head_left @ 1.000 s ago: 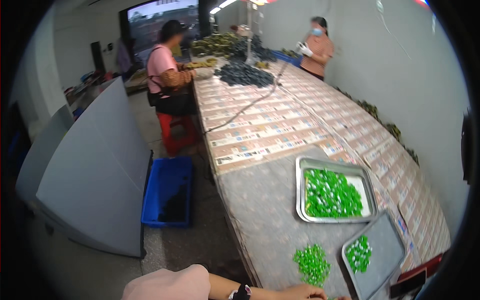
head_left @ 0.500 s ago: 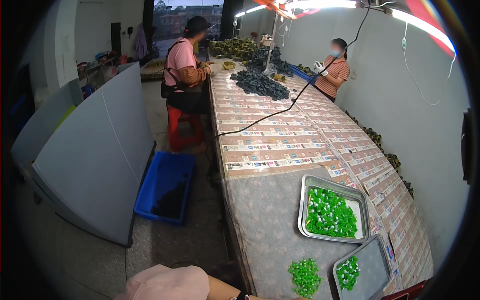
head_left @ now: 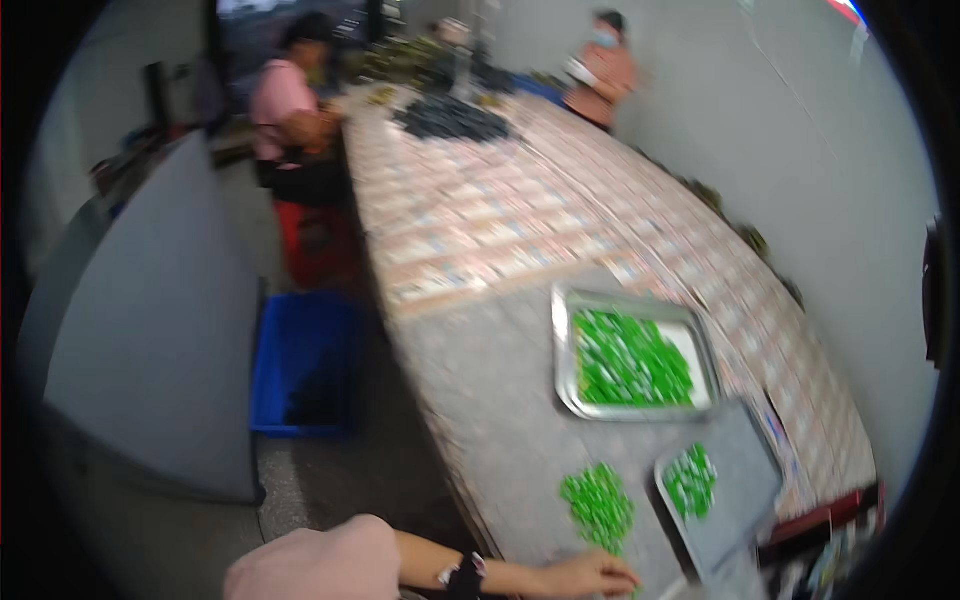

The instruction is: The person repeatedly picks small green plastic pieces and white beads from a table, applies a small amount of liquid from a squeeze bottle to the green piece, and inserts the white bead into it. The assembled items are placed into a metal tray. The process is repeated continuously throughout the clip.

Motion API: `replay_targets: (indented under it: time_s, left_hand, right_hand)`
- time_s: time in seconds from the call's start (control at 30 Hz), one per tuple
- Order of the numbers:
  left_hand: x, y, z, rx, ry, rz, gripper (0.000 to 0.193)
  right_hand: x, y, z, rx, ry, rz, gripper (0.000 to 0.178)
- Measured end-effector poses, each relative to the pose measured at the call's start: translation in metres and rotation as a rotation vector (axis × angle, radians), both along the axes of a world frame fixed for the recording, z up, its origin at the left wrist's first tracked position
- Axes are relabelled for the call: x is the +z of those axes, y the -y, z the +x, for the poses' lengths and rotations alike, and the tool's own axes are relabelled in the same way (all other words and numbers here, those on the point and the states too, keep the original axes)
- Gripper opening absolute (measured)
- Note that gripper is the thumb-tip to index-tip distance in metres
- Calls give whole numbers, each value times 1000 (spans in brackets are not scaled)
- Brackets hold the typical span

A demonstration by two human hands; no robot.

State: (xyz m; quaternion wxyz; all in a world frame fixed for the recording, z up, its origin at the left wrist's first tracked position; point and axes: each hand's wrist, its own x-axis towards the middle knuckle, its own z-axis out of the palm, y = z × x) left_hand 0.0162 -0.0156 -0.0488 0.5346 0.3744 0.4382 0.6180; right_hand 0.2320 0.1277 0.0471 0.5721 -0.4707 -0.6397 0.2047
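Shows L-hand grip [head_left: 585,576] more fully than before, w/in reach of sm green pile [head_left: 598,507] on counter [head_left: 470,215]; bent, blurry, can't tell if pinching anything.

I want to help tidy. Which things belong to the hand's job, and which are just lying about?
Likely the job's, near the left hand:
green pile
deep tray
shallow tray
green pieces in both trays

Probably just lying about:
blue bin
grey panel

motion blur smears the view; fisheye corners fall black; floor [head_left: 385,465] dim.
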Motion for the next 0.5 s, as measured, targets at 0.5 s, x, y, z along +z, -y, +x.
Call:
replay_targets:
  time_s: [0.5]
  left_hand:
    - [26, -4, -1, 160, 314, -161, 9]
  right_hand:
    - [-57, -40, 16, 117, 102, -342, 52]
